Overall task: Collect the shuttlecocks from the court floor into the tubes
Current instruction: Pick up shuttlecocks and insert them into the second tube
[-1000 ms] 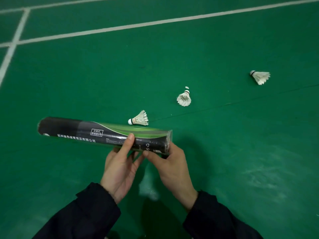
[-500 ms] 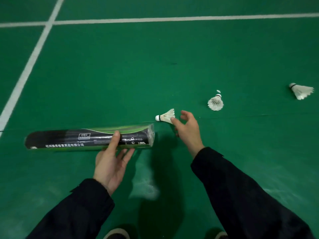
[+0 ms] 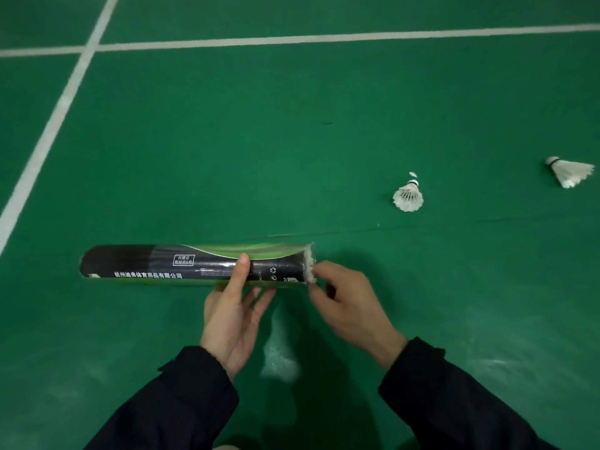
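Observation:
A black and green shuttlecock tube point(image 3: 156, 264) lies level above the court floor, its mouth to the right. My left hand point(image 3: 235, 315) grips it from below, thumb over the top. White feathers of a shuttlecock point(image 3: 310, 264) stick out of the tube's mouth. My right hand point(image 3: 345, 303) is at the mouth, fingertips touching the feather edge. Two white shuttlecocks lie on the green floor: one point(image 3: 408, 196) right of centre, another point(image 3: 571, 171) near the right edge.
White court lines point(image 3: 292, 39) run across the top and down the left side. A pale worn patch point(image 3: 279, 345) marks the floor between my arms. A small loose feather point(image 3: 413, 174) lies by the nearer shuttlecock. A floor seam runs behind the tube.
My right hand picked up the shuttlecock nearest the tube and brought it to the tube's mouth, where its feathers now stick out. The tube stays in my left hand.

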`<state>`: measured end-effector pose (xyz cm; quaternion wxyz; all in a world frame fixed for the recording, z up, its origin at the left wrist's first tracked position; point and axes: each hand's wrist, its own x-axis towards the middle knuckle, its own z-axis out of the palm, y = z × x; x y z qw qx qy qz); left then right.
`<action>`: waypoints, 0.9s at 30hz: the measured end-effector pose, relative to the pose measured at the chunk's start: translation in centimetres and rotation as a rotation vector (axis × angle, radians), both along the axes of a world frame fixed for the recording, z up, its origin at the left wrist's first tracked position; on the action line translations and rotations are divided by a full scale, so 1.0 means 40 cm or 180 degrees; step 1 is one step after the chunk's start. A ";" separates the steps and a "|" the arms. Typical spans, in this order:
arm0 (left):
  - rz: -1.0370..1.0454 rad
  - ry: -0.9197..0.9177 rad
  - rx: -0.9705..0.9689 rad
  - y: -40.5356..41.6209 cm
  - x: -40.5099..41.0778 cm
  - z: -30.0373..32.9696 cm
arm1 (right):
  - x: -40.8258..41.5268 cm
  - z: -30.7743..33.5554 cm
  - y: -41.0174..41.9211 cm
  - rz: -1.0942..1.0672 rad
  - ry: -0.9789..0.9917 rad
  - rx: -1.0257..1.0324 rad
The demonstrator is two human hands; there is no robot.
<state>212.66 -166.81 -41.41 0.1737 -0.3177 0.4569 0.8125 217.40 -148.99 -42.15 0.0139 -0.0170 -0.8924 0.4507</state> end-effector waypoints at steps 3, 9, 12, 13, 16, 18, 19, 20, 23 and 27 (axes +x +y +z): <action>-0.0297 0.0211 -0.0011 0.031 0.015 0.000 | 0.003 0.020 0.005 0.0348 -0.1151 -0.1262; -0.0773 0.0429 0.0048 0.071 0.021 -0.014 | -0.004 0.034 0.042 0.0461 -0.1641 -0.2199; -0.0609 0.0253 0.0148 0.078 -0.002 -0.021 | -0.013 0.046 0.087 0.0108 -0.1067 -0.2197; -0.0532 0.0158 0.0190 0.073 -0.012 -0.026 | -0.028 0.045 0.113 -0.0272 -0.0873 -0.2198; -0.0574 -0.0048 0.0204 0.055 -0.011 -0.032 | -0.114 -0.010 0.239 -0.1662 -0.0179 -0.1164; -0.0707 -0.0112 0.0187 0.053 0.007 -0.025 | -0.190 -0.066 0.352 -0.1797 -0.0210 0.0330; -0.0758 -0.0117 0.0178 0.054 0.018 -0.020 | -0.222 -0.095 0.401 -0.1611 -0.0411 0.0856; -0.0797 -0.0114 0.0168 0.057 0.028 -0.017 | -0.247 -0.128 0.445 -0.1424 -0.0614 0.1192; -0.0822 -0.0160 0.0181 0.059 0.047 -0.008 | -0.274 -0.195 0.519 -0.1171 -0.0860 0.1534; -0.0691 -0.0149 0.0120 0.052 0.040 0.007 | -0.230 -0.142 0.483 -0.1975 -0.0239 0.0387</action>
